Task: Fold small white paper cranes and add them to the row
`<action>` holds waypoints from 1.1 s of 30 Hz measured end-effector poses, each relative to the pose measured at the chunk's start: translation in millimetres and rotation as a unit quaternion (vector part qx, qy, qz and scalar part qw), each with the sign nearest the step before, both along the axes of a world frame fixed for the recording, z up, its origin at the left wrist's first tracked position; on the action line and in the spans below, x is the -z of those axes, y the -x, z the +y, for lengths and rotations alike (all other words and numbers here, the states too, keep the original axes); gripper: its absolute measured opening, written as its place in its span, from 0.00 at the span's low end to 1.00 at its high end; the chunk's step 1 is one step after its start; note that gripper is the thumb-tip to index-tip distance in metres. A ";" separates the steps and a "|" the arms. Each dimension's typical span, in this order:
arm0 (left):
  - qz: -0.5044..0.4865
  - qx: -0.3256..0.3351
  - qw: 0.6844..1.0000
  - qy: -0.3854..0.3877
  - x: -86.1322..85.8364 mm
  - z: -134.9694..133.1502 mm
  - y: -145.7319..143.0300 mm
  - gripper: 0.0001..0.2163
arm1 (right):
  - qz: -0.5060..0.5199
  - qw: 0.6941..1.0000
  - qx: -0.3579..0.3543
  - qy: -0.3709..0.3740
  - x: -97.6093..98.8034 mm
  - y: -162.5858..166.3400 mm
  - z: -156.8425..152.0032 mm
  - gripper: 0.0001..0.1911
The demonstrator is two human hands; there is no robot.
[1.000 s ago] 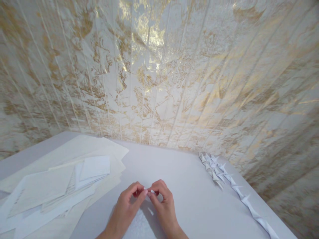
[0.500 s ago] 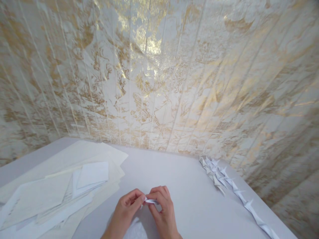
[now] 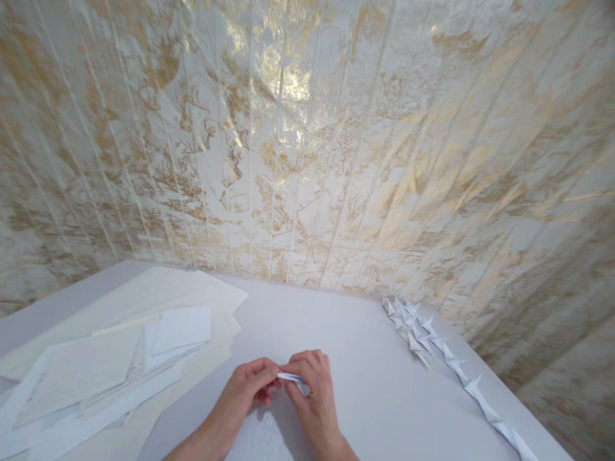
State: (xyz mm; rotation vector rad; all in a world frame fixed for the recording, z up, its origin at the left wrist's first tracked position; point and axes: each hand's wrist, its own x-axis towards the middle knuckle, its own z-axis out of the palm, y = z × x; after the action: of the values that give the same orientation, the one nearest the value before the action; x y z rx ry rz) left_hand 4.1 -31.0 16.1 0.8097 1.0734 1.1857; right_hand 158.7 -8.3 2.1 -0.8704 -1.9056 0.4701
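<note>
Both my hands meet low in the middle of the head view, just above a white table (image 3: 355,358). My left hand (image 3: 250,387) pinches one end of a small folded white paper piece (image 3: 291,378). My right hand (image 3: 312,390) has its fingers curled over the other end of the same piece. The paper is narrow and mostly hidden by my fingers.
A loose pile of white and cream paper sheets (image 3: 115,358) lies at the left. A chain of folded white paper units (image 3: 432,346) runs along the right table edge. A gold-and-white patterned wall (image 3: 307,141) rises right behind the table.
My hands have turned the small paper piece between the fingertips and closed more tightly on it, staying in the same spot. The camera has shifted slightly.
</note>
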 end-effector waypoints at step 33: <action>-0.058 0.032 0.998 0.016 5.9 3.5 2.8 0.13 | -0.012 1.000 0.008 0.017 3.2 -1.2 0.3 0.05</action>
State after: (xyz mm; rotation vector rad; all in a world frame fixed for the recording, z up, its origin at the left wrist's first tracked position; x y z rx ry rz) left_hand 1.3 -27.5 10.2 0.7364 0.9621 1.1445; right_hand 159.8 -8.0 -1.1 -0.9172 -1.9161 0.4863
